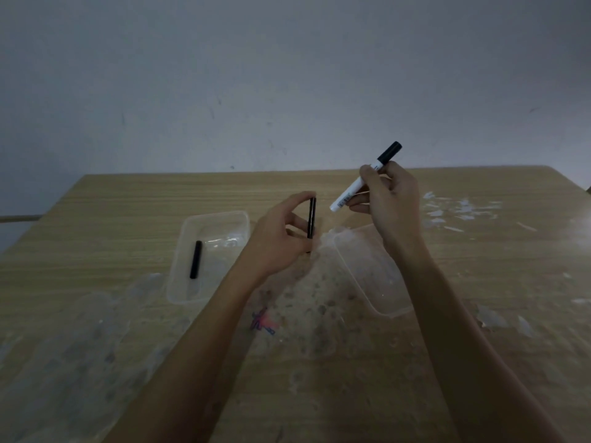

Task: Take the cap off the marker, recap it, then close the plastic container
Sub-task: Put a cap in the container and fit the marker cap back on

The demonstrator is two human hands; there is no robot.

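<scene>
The right hand (388,199) grips the white marker (351,190); its label is too blurred to read. The left hand (281,231) pinches the black cap (311,222) upright. The open container (208,251) lies left on the table (128,203).

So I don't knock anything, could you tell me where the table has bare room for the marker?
Bare wood lies beyond the plastic container toward the far table edge. Between container and lid, both hands crowd.

Plain room — worn table (128,199), bare wall (287,75)
</scene>
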